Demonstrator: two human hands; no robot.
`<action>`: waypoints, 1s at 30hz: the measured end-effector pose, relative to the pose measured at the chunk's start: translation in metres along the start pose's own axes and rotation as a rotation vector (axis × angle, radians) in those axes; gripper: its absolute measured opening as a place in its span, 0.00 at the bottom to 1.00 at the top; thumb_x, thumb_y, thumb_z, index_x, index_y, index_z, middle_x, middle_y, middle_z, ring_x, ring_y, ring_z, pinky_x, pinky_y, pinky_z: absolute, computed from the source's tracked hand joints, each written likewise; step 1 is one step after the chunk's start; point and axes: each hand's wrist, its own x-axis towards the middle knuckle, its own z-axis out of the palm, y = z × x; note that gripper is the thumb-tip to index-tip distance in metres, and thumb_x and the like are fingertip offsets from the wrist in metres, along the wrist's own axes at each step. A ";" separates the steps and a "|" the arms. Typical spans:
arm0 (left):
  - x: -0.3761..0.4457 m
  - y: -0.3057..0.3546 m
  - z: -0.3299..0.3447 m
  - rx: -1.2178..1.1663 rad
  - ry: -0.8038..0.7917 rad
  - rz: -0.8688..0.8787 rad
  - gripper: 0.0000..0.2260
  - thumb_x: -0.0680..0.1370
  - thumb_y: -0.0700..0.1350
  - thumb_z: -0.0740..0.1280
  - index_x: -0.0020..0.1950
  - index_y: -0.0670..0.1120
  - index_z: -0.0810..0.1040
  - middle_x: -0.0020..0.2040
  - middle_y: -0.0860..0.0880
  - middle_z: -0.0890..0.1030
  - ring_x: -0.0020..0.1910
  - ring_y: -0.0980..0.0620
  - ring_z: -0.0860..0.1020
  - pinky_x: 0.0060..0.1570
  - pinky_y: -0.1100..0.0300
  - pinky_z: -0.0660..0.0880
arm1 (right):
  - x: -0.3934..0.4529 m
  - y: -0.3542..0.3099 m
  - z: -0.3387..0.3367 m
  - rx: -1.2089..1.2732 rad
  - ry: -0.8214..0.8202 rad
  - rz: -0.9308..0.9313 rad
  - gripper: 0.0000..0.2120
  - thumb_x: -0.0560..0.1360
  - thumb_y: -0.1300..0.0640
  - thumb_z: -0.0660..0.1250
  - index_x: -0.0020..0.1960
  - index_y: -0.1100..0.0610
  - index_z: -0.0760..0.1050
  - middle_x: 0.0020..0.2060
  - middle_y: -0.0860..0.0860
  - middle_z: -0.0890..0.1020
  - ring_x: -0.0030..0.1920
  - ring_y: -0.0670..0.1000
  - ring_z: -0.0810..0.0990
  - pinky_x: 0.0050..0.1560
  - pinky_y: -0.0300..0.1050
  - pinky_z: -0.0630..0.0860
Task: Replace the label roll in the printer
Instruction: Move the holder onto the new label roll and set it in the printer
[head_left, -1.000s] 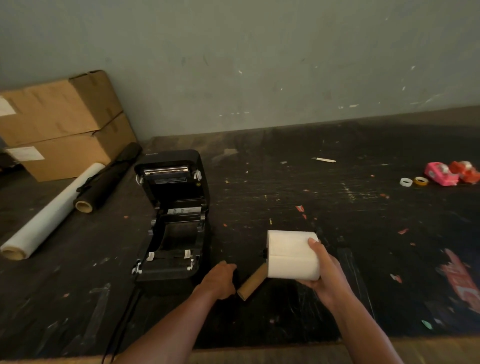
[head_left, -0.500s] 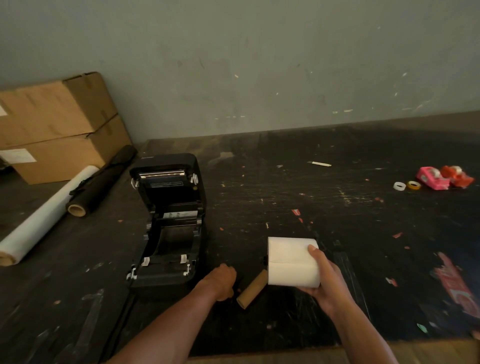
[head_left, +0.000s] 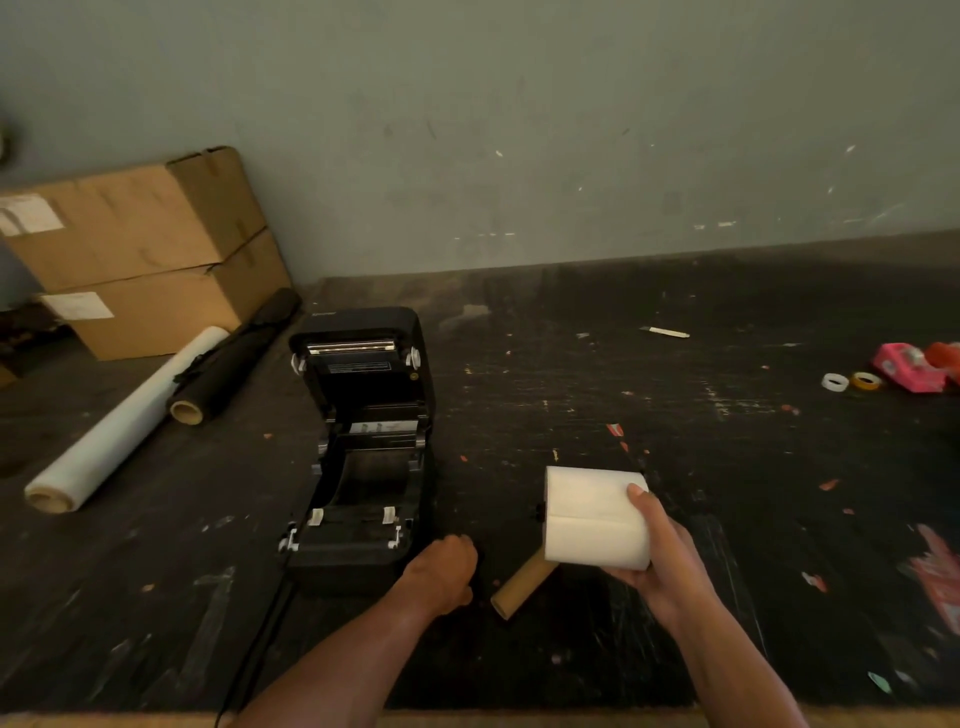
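The black label printer (head_left: 363, 457) stands left of centre with its lid swung open and its roll bay bare. My right hand (head_left: 670, 566) grips a full white label roll (head_left: 592, 514) just above the table, to the right of the printer; a black stub shows at the roll's left end. An empty brown cardboard core (head_left: 522, 590) lies on the table, partly under the roll. My left hand (head_left: 441, 574) rests curled by the printer's front right corner, between printer and core. I see nothing in it.
Two stacked cardboard boxes (head_left: 140, 249) stand at the back left, with a clear film roll (head_left: 130, 421) and a black roll (head_left: 234, 358) lying beside them. Pink and red tape dispensers (head_left: 909, 366) and small tape rings (head_left: 852, 382) lie far right. A cable runs off the table's near edge.
The view has drifted slightly. Both hands and the white roll stay about where they were.
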 end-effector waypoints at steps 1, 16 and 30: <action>-0.001 -0.001 0.000 -0.008 0.010 -0.007 0.23 0.75 0.42 0.68 0.68 0.41 0.67 0.65 0.41 0.73 0.61 0.43 0.75 0.59 0.52 0.75 | 0.000 -0.001 0.002 -0.003 0.001 0.003 0.26 0.69 0.47 0.71 0.64 0.53 0.69 0.57 0.58 0.78 0.56 0.59 0.78 0.48 0.59 0.79; -0.037 -0.054 -0.073 -1.462 0.199 0.294 0.18 0.75 0.36 0.68 0.60 0.53 0.76 0.58 0.45 0.79 0.55 0.51 0.81 0.50 0.53 0.81 | -0.005 -0.015 0.053 0.022 -0.086 0.018 0.36 0.61 0.47 0.72 0.67 0.51 0.66 0.59 0.59 0.77 0.56 0.62 0.78 0.49 0.62 0.79; -0.070 -0.144 -0.099 -1.704 0.157 0.547 0.20 0.73 0.36 0.68 0.65 0.46 0.76 0.63 0.47 0.79 0.62 0.48 0.78 0.52 0.54 0.79 | -0.034 -0.005 0.182 -0.084 -0.237 -0.162 0.29 0.61 0.46 0.73 0.59 0.51 0.72 0.57 0.57 0.79 0.55 0.59 0.80 0.44 0.56 0.81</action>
